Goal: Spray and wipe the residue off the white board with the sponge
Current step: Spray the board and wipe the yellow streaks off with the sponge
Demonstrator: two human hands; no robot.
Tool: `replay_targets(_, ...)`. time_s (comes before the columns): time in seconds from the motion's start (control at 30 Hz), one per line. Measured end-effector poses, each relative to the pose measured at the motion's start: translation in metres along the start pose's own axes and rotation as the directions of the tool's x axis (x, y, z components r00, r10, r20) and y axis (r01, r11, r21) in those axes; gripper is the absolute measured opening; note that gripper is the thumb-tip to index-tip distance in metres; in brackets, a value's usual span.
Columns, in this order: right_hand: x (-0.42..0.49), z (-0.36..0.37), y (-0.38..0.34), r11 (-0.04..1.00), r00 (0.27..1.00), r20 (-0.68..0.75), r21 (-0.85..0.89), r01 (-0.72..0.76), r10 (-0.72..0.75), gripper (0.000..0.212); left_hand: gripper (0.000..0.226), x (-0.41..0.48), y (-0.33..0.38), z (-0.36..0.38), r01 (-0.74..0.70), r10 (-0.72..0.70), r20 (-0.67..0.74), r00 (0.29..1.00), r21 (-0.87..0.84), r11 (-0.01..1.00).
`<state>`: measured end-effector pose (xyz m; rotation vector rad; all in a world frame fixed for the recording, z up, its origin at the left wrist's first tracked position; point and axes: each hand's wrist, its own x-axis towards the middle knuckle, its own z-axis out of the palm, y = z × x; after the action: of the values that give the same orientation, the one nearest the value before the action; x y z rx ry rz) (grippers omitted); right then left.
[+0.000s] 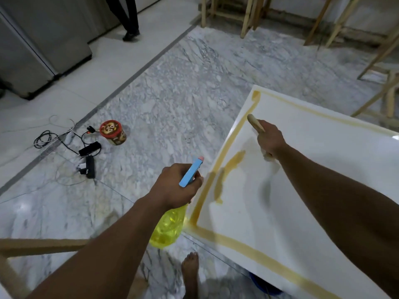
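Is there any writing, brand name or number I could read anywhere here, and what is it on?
No text can be read.
Jar on the floor: printed label and lid, too blurred to read.
Spray bottle: no label visible.
White board: only yellowish residue bands, no writing.

The white board (313, 190) is lying to the right, raised above the floor (172, 93). The right hand (269, 139) is resting on the board near its far left corner, closed around the sponge (255, 123), which is touching the board just inside the left edge. The left hand (174, 186) is holding the spray bottle (170, 223) just beside the board's left edge, over the floor. Farther left on the floor, a jar (113, 132) is standing, with a power strip (89, 148) and tangled cables (49, 139) to its left. A bare foot (191, 275) is standing on the floor before the board's near edge. Wooden frames (336, 20) are standing behind the board.
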<state>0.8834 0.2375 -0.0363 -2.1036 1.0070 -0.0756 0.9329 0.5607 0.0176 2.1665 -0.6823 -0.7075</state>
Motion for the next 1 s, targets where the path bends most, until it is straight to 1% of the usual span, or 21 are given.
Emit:
replay_targets(0.03,0.017,0.01,0.008,0.993,0.999,0.009,-0.116,0.036,-0.035,0.06,0.022,0.007,-0.006,-0.003,-0.005,0.005,0.011,1.0,0.009,1.0)
replay_targets(0.07,0.03,0.023,0.019,0.97,0.998,0.034,-0.236,0.053,-0.047,0.066,0.022,0.013,-0.013,-0.005,-0.004,0.004,0.023,1.0,0.013,1.0)
replay_targets(0.13,0.037,0.055,0.04,0.906,0.995,0.099,-0.421,0.049,-0.008,0.066,0.021,0.022,-0.024,-0.008,0.004,-0.004,0.045,0.999,0.008,1.0)
replay_targets(0.17,0.035,0.07,0.048,0.884,0.995,0.102,-0.463,0.06,-0.014,0.066,0.021,0.027,-0.031,-0.01,0.01,-0.01,0.057,0.998,0.005,1.0)
replay_targets(0.23,0.02,0.09,0.057,0.892,0.996,0.06,-0.445,0.083,-0.063,0.071,0.02,0.031,-0.038,-0.011,0.023,-0.022,0.079,0.997,-0.015,1.0)
replay_targets(0.3,0.001,0.098,0.063,0.908,0.994,0.068,-0.404,0.109,-0.089,0.077,0.019,0.034,-0.041,-0.012,0.042,-0.039,0.091,0.995,-0.033,0.999)
replay_targets(0.37,-0.025,0.103,0.062,0.913,0.99,0.087,-0.384,0.136,-0.111,0.077,0.019,0.035,-0.04,-0.014,0.062,-0.057,0.099,0.993,-0.041,0.997)
replay_targets(0.47,-0.073,0.122,0.06,0.917,0.985,0.078,-0.358,0.174,-0.157,0.078,0.019,0.037,-0.038,-0.016,0.069,-0.064,0.104,0.992,-0.044,0.997)
replay_targets(0.57,-0.119,0.14,0.066,0.898,0.964,0.079,-0.35,0.267,-0.255,0.079,0.021,0.033,-0.034,-0.019,0.063,-0.059,0.1,0.993,-0.04,0.997)
replay_targets(0.63,-0.145,0.148,0.071,0.882,0.951,0.095,-0.357,0.309,-0.295,0.08,0.019,0.029,-0.032,-0.02,0.065,-0.062,0.095,0.993,-0.024,0.998)
replay_targets(0.73,-0.185,0.157,0.072,0.878,0.946,0.116,-0.354,0.323,-0.301,0.085,0.019,0.019,-0.03,-0.02,0.053,-0.053,0.104,0.993,0.007,0.999)
replay_targets(0.83,-0.217,0.162,0.075,0.874,0.935,0.117,-0.331,0.355,-0.335,0.085,0.021,0.008,-0.032,-0.018,0.047,-0.049,0.095,0.994,0.026,0.999)
replay_targets(0.87,-0.223,0.161,0.075,0.886,0.939,0.134,-0.31,0.344,-0.317,0.084,0.021,0.004,-0.032,-0.017,0.051,-0.053,0.09,0.995,0.022,0.998)
replay_targets(0.9,-0.225,0.158,0.072,0.897,0.939,0.153,-0.281,0.341,-0.31,0.08,0.021,-0.001,-0.031,-0.016,0.055,-0.056,0.086,0.995,0.019,0.998)
replay_targets(0.93,-0.226,0.151,0.063,0.924,0.947,0.16,-0.223,0.309,-0.278,0.075,0.02,-0.006,-0.031,-0.015,0.056,-0.057,0.083,0.995,0.02,0.998)
replay_targets(1.0,-0.215,0.127,0.047,0.972,0.965,0.171,-0.093,0.215,-0.197,0.058,0.02,-0.018,-0.027,-0.013,0.054,-0.055,0.077,0.996,0.017,0.998)
